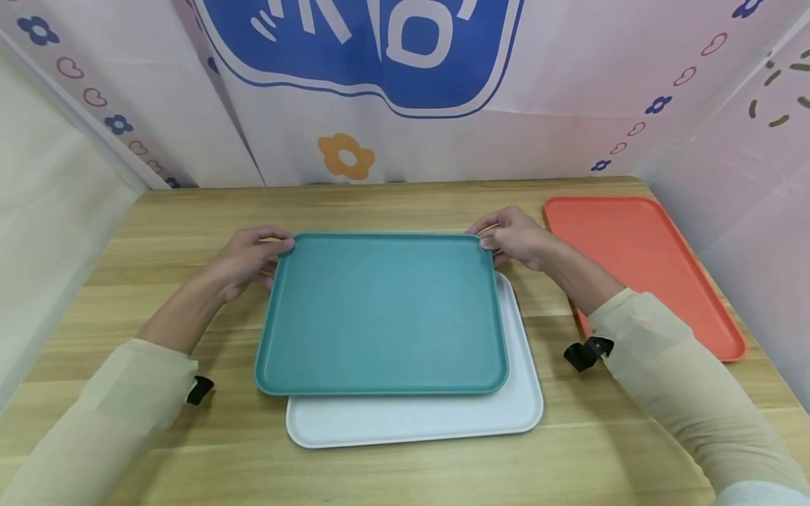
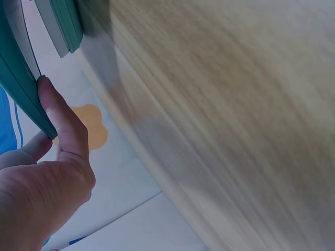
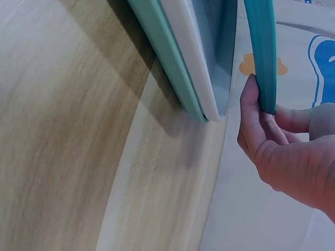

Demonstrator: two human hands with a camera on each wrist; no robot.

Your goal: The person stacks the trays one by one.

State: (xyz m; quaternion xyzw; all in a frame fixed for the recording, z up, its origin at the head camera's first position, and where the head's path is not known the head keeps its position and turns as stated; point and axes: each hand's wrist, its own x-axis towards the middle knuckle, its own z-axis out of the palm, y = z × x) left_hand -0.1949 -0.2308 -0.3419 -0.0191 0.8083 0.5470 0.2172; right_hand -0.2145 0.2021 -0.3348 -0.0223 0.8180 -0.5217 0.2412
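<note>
A teal rectangular tray (image 1: 386,316) is held up by both hands at its two far corners. My left hand (image 1: 245,261) pinches the far left corner, thumb on top and fingers underneath. At the far right corner my right hand (image 1: 517,237) does the same. Below the teal tray lies a white tray (image 1: 414,419), mostly covered by it in the head view. The right wrist view shows a gap between the raised teal tray (image 3: 263,52) and the white tray (image 3: 193,57), which sits on a light green tray (image 3: 170,63).
An orange-red tray (image 1: 658,274) lies at the right of the wooden table (image 1: 190,450), partly behind the right forearm. Printed cloth walls (image 1: 418,151) stand at the back and along both sides. Black wrist straps (image 1: 588,353) show on the sleeves.
</note>
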